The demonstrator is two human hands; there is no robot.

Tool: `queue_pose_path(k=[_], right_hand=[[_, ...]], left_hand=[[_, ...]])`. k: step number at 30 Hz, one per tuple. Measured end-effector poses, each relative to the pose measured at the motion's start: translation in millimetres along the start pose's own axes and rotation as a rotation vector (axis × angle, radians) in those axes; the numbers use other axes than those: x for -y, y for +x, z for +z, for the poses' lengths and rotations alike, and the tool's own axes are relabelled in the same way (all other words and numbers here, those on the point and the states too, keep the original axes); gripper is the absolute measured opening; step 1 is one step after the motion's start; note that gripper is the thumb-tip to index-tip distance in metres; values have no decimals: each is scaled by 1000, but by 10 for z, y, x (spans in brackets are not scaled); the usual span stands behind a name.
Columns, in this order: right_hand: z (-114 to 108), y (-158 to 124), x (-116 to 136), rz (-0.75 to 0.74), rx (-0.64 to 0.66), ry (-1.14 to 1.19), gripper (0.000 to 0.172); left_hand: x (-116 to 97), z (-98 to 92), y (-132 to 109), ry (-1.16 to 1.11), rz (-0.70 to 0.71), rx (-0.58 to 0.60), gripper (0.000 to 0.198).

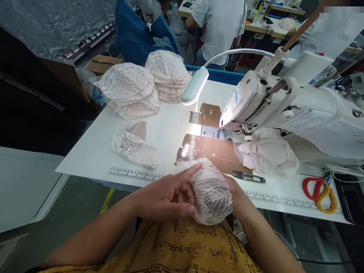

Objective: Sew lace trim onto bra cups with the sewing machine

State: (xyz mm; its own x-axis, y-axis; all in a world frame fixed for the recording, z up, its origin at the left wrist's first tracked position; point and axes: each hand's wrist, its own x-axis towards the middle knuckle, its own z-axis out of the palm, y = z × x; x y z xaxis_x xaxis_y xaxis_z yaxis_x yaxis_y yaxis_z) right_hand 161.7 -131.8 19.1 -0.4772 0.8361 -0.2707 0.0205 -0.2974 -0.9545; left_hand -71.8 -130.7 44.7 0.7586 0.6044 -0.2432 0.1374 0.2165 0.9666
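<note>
A white lace cup piece (212, 193) is held at the near edge of the sewing table (93, 155), in front of my chest. My left hand (170, 193) grips its left side, index finger stretched over the lace and the other fingers curled. My right hand (231, 185) is under the piece on the right, mostly hidden by the lace. The sewing machine (284, 102) stands beyond, its needle area lit by a gooseneck lamp (195, 86).
Two stacks of lace cups (142, 87) sit at the far left, a loose lace piece (136, 149) nearer. Beige finished pieces (267, 153) lie under the machine arm. Thread snips (248, 176) and red-and-yellow scissors (320, 193) lie right. Another person (218, 26) works behind.
</note>
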Motion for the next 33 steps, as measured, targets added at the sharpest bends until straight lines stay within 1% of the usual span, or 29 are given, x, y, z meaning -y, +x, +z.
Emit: queue_pose_path(k=[2, 3, 4, 5, 6, 7, 8, 9, 10, 11, 12, 13, 14, 15, 17, 18, 20, 21, 22, 24, 26, 29, 30, 31, 32, 33], right_hand=[[15, 4, -21, 18, 60, 63, 14], [20, 5, -14, 12, 95, 72, 15], [23, 7, 2, -5, 131, 69, 16], [24, 8, 20, -31, 159, 57, 16], [22, 7, 37, -63, 161, 47, 17], [18, 4, 50, -93, 137, 45, 19], [13, -1, 56, -109, 86, 52, 23], [7, -9, 55, -111, 17, 61, 29], [1, -19, 48, -103, -62, 67, 35], [-7, -28, 36, -90, -137, 63, 42], [-16, -35, 21, -83, -202, 48, 46], [-28, -38, 6, -84, -249, 26, 48], [-44, -37, -9, -98, -283, 5, 46], [-65, -32, -22, -121, -300, -17, 40], [-119, -12, -37, -159, -284, -69, 20], [-147, -1, -38, -172, -260, -88, 19], [-193, 20, -30, -180, -199, -104, 36], [-207, 28, -20, -173, -172, -110, 40], [-213, 34, -8, -161, -158, -118, 40], [-207, 38, 20, -135, -163, -130, 35], [-190, 37, 44, -130, -222, -94, 31], [-169, 53, 69, -195, -357, 4, 34], [-162, 70, 76, -225, -386, 10, 34], [-154, 93, 83, -249, -401, 6, 35], [-144, 121, 90, -257, -395, 1, 36], [-131, 151, 96, -258, -383, 0, 37]], left_hand=[[-14, -88, 92, 158, -3, -146, 98], [-15, -137, 148, 184, 18, -181, 101], [-12, -182, 205, 166, 48, -181, 104], [-6, -219, 261, 108, 74, -142, 104], [4, -246, 311, 21, 83, -68, 101], [17, -262, 352, -72, 71, 24, 91], [32, -267, 381, -147, 49, 106, 77], [49, -264, 399, -192, 26, 165, 60], [66, -257, 406, -204, 9, 195, 43], [83, -247, 404, -188, -1, 192, 30], [98, -238, 396, -157, 2, 165, 23], [111, -231, 385, -124, 13, 125, 20], [120, -226, 374, -100, 25, 88, 19], [126, -223, 364, -90, 37, 62, 21], [130, -220, 352, -105, 45, 53, 26], [130, -220, 350, -122, 40, 57, 27], [127, -219, 350, -147, 23, 49, 29], [125, -219, 351, -152, 14, 36, 29], [123, -218, 352, -159, 5, 21, 28], [119, -209, 349, -204, -22, -8, 30], [123, -174, 342, -344, -44, -78, 38], [160, -53, 344, -668, -6, -288, 49], [179, -1, 354, -747, 11, -325, 50], [200, 53, 369, -793, 11, -317, 49], [222, 103, 388, -796, 13, -270, 47], [243, 146, 411, -741, -11, -234, 46]])
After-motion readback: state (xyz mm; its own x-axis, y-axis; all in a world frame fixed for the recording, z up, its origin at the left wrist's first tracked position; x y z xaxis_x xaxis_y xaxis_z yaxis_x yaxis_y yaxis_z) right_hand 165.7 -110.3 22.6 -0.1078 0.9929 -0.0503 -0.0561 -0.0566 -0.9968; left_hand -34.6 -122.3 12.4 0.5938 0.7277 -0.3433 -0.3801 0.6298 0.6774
